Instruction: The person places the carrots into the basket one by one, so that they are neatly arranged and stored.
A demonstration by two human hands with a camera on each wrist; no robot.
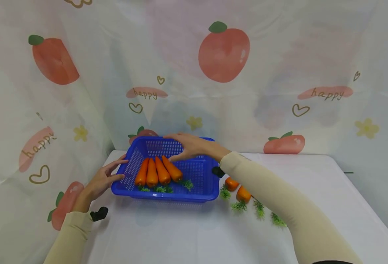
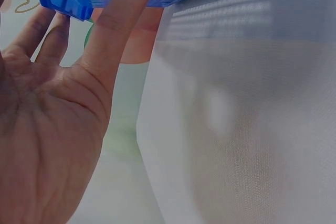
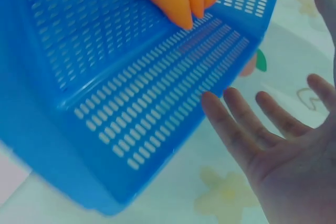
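Observation:
A blue perforated plastic basket [image 1: 194, 196] stands on the table with several orange carrots [image 1: 162, 174] side by side in its left half, their green leafy tops toward the near rim. My left hand [image 1: 102, 180] is at the basket's left side, its fairly straight fingers and thumb touching the wall near the rim; in the left wrist view the thumb [image 2: 118, 22] reaches up to the basket. Over the far rim is my right hand [image 1: 191, 145], fingers spread and nothing in it. The right wrist view shows its fingertips [image 3: 214, 103] right at the basket's edge.
More carrots [image 1: 244, 194] lie on the white table right of the basket, partly hidden under my right forearm, with green tops [image 1: 259, 209] showing. A printed cloth backdrop [image 1: 246, 121] rises behind the table and along its left side.

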